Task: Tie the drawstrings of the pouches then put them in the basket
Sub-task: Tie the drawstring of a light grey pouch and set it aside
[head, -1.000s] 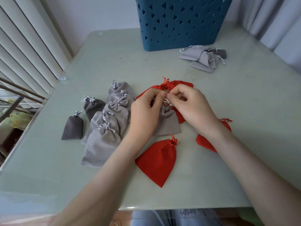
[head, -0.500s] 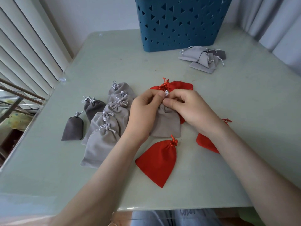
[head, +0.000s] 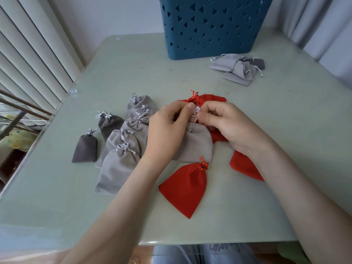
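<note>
Pale green table [head: 266, 130], grey pouch [head: 198, 143] between both hands (drawstring [head: 196, 112] pinched)

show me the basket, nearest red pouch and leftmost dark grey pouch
basket [head: 215, 44], head view, front wall
nearest red pouch [head: 185, 185], head view, cloth body
leftmost dark grey pouch [head: 85, 149], head view, cloth body

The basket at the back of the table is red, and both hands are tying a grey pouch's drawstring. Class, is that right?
No: the head view shows a blue basket, not red. The rest holds: the left hand and right hand pinch the drawstring of the grey pouch.
</note>
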Action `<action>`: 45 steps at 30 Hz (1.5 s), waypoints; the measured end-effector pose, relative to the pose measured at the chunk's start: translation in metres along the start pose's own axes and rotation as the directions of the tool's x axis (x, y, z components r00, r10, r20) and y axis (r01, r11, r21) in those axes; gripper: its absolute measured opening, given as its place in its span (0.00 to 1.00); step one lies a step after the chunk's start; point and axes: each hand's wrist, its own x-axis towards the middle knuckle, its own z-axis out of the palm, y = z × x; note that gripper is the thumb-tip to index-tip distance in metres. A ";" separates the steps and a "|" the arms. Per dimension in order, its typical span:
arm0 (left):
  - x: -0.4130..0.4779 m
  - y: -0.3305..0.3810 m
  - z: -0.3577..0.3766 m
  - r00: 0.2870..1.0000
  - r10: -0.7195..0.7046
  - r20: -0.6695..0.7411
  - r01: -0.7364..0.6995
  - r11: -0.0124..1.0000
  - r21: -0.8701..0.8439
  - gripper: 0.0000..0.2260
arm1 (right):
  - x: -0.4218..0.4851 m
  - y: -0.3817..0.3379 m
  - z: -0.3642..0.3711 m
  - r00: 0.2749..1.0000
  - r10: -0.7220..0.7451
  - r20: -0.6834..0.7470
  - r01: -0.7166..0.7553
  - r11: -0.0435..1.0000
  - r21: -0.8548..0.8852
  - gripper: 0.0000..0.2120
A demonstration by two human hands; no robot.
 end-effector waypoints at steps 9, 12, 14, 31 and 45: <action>0.002 -0.001 -0.002 0.996 -0.093 -0.004 0.092 0.991 -0.101 0.10 | -0.002 -0.002 0.007 0.997 0.048 -0.057 -0.041 0.991 0.131 0.04; 0.000 -0.002 0.001 0.998 -0.057 -0.035 0.056 0.998 -0.017 0.08 | -0.002 -0.001 0.010 0.997 0.064 -0.036 -0.060 0.993 0.099 0.03; 0.000 -0.003 0.001 0.999 -0.032 -0.036 0.033 0.999 0.022 0.08 | -0.001 0.000 0.009 0.997 0.056 -0.046 -0.053 0.996 0.068 0.04; 0.006 0.003 -0.009 0.961 0.052 0.271 0.067 0.910 -0.409 0.08 | -0.002 -0.007 -0.006 0.953 0.227 0.200 -0.300 0.783 0.544 0.05; 0.005 -0.005 -0.013 0.962 0.222 0.161 -0.252 0.947 0.197 0.05 | -0.003 -0.002 -0.007 0.994 0.102 0.026 -0.101 0.994 -0.036 0.03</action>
